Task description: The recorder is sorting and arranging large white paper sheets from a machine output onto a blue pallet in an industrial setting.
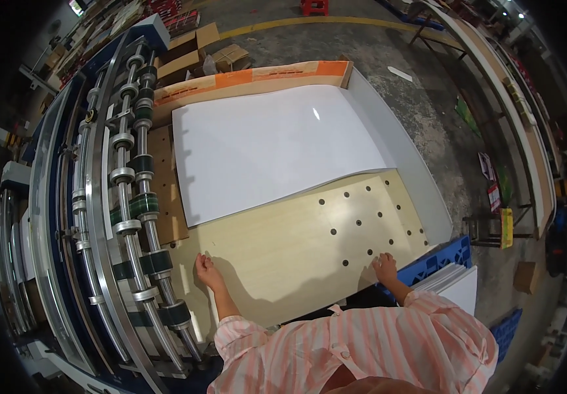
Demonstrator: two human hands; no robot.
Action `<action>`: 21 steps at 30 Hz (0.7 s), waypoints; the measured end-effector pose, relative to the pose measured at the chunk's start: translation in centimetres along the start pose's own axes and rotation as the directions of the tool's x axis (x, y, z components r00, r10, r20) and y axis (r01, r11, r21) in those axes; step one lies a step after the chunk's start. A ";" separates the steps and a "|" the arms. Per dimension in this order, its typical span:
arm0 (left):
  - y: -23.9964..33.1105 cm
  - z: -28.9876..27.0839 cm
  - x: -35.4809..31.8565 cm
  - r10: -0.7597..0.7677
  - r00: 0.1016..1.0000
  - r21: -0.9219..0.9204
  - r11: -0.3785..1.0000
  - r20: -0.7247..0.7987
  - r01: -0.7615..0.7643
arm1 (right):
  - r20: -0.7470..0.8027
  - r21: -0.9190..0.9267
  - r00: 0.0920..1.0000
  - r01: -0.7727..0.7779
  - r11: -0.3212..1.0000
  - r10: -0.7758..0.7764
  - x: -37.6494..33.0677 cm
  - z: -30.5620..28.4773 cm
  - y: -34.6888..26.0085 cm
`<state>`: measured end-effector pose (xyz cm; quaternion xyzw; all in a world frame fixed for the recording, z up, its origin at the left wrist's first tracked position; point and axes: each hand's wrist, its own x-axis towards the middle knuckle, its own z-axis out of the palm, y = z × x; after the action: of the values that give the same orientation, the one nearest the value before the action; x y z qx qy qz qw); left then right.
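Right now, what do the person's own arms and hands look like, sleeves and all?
Both arms wear long sleeves of a buttoned shirt striped pink and white, pushed up short of the wrists. The left hand and right hand are bare: no gloves show, and no watch or rings can be made out.

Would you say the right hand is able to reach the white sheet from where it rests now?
Probably yes: the right hand rests flat on the wooden board, and nothing lies between it and the white sheet further up.

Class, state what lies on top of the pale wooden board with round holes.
A large white sheet covers the board's far half; both hands rest on its near edge. Holes beneath the sheet stay hidden.
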<state>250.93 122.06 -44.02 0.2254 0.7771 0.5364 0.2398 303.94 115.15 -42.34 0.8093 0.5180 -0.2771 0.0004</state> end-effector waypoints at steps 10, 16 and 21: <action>-1.8 2.7 -0.3 0.062 0.997 0.111 0.992 0.056 -0.068 | -0.143 0.045 0.983 0.122 0.992 -0.114 2.0 1.4 -0.1; -1.4 7.7 -6.1 0.043 0.974 0.005 0.999 0.221 -0.045 | -0.201 0.068 0.952 0.249 0.966 -0.231 11.1 1.0 -5.7; 1.7 15.5 -14.1 -0.193 0.822 -0.016 0.971 0.537 0.238 | -0.168 -0.010 0.955 0.247 0.969 -0.245 21.3 0.5 -9.9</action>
<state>271.64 125.32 -45.34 0.2655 0.6780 0.4540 0.5134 302.06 137.45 -49.51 0.7590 0.6112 -0.2088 -0.0821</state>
